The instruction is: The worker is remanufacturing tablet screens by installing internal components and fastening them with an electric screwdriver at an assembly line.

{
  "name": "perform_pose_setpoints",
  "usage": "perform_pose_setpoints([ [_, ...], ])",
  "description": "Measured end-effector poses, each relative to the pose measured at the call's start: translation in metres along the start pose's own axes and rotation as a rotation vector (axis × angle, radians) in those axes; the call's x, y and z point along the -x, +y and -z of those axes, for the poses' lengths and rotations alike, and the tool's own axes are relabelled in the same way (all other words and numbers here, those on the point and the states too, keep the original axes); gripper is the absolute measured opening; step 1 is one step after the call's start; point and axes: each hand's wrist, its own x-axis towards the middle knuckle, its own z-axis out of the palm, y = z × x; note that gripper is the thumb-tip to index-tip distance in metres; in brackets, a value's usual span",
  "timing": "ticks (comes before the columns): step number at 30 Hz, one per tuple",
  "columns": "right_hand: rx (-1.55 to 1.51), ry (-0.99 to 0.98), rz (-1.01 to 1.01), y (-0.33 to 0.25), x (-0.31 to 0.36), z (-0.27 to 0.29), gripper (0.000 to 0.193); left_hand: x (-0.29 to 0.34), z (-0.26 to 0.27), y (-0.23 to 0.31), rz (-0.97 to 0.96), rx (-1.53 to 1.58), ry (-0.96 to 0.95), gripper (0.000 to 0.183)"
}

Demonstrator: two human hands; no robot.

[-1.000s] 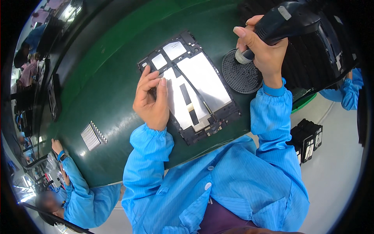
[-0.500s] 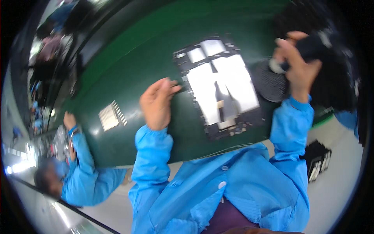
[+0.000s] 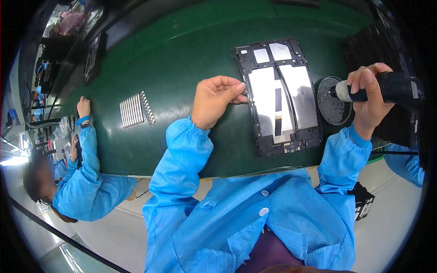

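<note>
An opened tablet (image 3: 300,98), with white battery panels inside a black frame, lies on the green table in front of me. At its left edge my left hand (image 3: 213,101) is closed in a pinch. Whatever small piece sits between the fingertips is too small to name. My right hand (image 3: 371,104) is wrapped round a black electric screwdriver (image 3: 398,88), held nearly level. Its tip points left, over a round grey screw tray (image 3: 336,113) with many small holes, just right of the tablet.
Silver strip-like parts (image 3: 132,111) lie in a row on the green table (image 3: 173,59) to the left. A co-worker's blue sleeve (image 3: 91,154) reaches onto the table at far left. Dark stacked panels (image 3: 364,50) stand at the right, and a black bundle (image 3: 363,202) rests below the table.
My left hand has moved right, up to the tablet's edge. The screwdriver has lowered and shifted right, its tip now at the screw tray. The whole view has shifted and sharpened.
</note>
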Motion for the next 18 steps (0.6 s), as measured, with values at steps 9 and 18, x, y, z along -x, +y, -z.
perform_pose_setpoints([
  [9, -0.042, -0.076, 0.022, -0.008, 0.002, -0.021, 0.024, -0.010, -0.008, -0.004, -0.066, -0.195, -0.004, 0.015],
  [18, -0.106, -0.230, 0.050, -0.007, 0.004, -0.063, 0.027, -0.019, -0.009, -0.008, -0.195, -0.347, 0.071, 0.010],
])
